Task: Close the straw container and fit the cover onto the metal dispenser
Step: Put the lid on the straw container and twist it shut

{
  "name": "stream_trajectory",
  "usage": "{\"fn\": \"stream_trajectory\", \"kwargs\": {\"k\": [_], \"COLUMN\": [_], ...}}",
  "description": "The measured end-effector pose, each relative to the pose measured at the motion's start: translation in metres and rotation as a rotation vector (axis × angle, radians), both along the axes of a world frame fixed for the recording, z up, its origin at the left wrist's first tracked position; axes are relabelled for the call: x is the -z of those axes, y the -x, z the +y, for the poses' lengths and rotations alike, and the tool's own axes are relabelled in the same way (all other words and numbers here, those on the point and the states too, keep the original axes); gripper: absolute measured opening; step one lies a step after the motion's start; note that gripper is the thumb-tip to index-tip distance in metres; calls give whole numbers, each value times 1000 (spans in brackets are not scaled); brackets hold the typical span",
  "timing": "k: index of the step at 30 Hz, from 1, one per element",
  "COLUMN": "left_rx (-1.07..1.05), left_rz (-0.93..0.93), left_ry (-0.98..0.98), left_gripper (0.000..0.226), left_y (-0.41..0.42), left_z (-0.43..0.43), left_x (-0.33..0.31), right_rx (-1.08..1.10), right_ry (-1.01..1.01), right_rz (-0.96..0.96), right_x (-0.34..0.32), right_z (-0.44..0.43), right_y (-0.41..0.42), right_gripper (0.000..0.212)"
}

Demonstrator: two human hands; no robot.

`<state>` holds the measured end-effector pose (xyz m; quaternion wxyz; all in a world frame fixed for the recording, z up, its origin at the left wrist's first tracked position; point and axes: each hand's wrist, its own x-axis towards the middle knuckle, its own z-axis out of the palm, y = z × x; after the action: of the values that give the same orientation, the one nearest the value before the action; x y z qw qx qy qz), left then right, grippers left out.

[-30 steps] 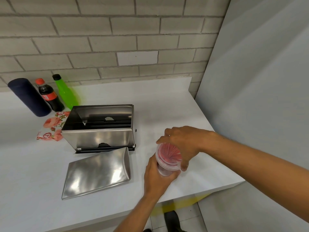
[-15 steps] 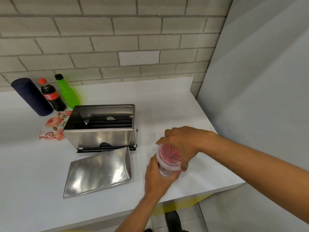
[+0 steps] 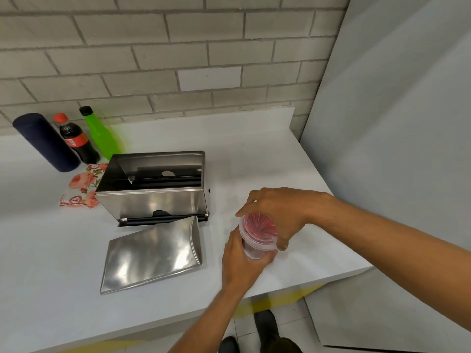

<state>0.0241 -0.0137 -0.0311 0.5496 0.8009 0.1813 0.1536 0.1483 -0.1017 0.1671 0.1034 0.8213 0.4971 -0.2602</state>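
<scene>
Grey brick backs a white counter (image 3: 254, 154) where the straw container (image 3: 257, 235), full of red straws, stands near the front edge. Closing it looks like the step in hand: the left hand (image 3: 242, 261) wraps its body while the right hand (image 3: 277, 215) curls over the rim, apparently seating a clear lid. Next the loose steel cover (image 3: 150, 253), flat just before the open metal dispenser (image 3: 153, 189), needs lifting on squarely. Only the cola bottle (image 3: 76, 141) carries a red label, unreadable.
</scene>
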Motion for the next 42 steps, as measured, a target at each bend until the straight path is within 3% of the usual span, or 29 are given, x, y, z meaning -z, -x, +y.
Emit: {"fn": "stream_trajectory", "kwargs": {"k": [6, 13, 19, 25, 34, 42], "left_rx": [8, -1, 3, -10, 3, 13], "left_rz": [-6, -17, -38, -38, -29, -27], "left_ry": [-7, 5, 1, -11, 4, 6], "left_gripper": [95, 95, 90, 89, 95, 93], "left_y": [0, 0, 0, 0, 1, 2], "left_z": [1, 0, 0, -1, 0, -2], "left_x": [1, 0, -4, -5, -3, -3], "right_rx": [39, 68, 80, 76, 106, 124], "right_ry": [13, -53, -28, -73, -61, -101], "right_rz": [54, 45, 53, 65, 64, 44], "right_x": [4, 9, 10, 11, 16, 20], "right_z": [-5, -6, -9, -10, -13, -12], "right_y": [0, -2, -3, -4, -5, -3], "right_gripper": [134, 117, 132, 118, 128, 119]}}
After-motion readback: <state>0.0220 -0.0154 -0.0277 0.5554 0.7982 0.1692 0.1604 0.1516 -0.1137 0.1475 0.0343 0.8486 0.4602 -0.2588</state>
